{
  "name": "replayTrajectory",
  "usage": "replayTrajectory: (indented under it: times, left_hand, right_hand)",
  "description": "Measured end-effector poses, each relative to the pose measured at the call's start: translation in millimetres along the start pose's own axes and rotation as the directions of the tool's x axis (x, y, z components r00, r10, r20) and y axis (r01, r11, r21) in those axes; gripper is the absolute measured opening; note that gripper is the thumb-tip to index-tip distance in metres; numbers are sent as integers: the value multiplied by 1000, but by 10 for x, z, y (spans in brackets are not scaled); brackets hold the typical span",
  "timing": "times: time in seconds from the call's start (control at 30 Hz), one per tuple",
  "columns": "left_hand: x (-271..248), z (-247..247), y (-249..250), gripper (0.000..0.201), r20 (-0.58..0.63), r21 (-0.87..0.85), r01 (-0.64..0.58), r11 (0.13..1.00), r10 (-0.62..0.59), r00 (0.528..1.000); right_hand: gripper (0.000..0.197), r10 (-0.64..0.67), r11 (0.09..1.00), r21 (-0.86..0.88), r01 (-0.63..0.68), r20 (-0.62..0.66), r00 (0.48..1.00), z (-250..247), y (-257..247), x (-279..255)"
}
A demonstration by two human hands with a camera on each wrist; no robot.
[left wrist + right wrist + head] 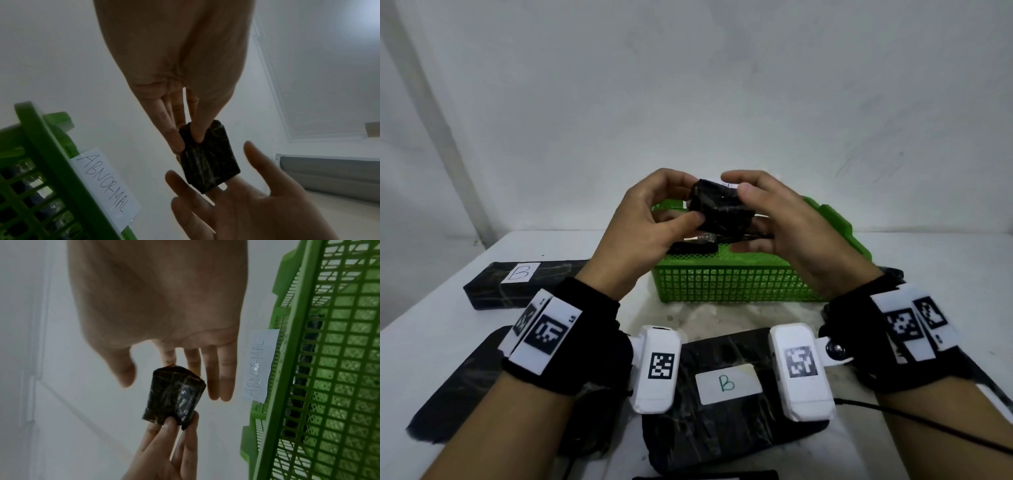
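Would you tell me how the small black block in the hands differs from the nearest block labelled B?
The small block is pinched by the left hand above the green basket; the B block lies flat on the table. The B block is much larger and bears a white label; the small block shows none. Both have glossy black wrapping.

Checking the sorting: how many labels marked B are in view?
2. One B label is on the long black block at far left; the other label is on the wide black block at near centre. Others may be hidden.
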State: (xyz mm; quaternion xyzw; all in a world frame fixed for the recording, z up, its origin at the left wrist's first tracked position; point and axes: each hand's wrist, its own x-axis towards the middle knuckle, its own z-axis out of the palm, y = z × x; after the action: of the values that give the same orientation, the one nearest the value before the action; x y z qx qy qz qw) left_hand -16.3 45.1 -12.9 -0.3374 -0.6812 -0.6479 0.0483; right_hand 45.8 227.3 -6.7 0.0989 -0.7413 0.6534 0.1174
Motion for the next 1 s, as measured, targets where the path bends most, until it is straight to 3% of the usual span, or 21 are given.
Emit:
replayTrajectory:
  times: [0.17, 0.3, 0.43, 0.57, 0.7, 0.77, 0.87, 1.0]
  left_hand:
    - [-20, 47, 8, 31, 57, 36, -48, 998, 45, 997]
    - [-38, 71, 39, 37, 126, 50, -36, 998, 29, 992]
    - [-38, 68, 50, 45, 102, 23, -21, 999, 19, 995]
    - [-20, 91, 43, 22, 65, -89, 59, 994, -53, 996]
    - [-19, 90, 8, 24, 28, -53, 37, 998, -35, 999]
    - [-21, 63, 0, 28, 37, -52, 20, 998, -19, 999]
    - [-17, 26, -2, 39, 56, 4, -37, 999, 37, 998]
    - [-30, 55, 9, 44, 85, 44, -70, 997, 67, 994]
  right_hand:
    - [21, 38, 999, -30, -40, -64, 997, -9, 48, 35]
    - [28, -120, 978, -189, 85, -182, 976, 19, 84, 33]
    - [25, -213, 941, -311, 133, -242, 947, 0, 114, 53]
    - [28, -207, 932, -340, 130, -203, 957, -17, 90, 40]
    - [44, -176, 944, -300, 138, -104, 979, -49, 92, 18]
    - [53, -86, 973, -221, 71, -60, 995, -55, 97, 27]
    - [31, 29, 996, -83, -38, -101, 994, -48, 82, 52]
    - [13, -53, 984, -175, 21, -181, 982, -37, 105, 67]
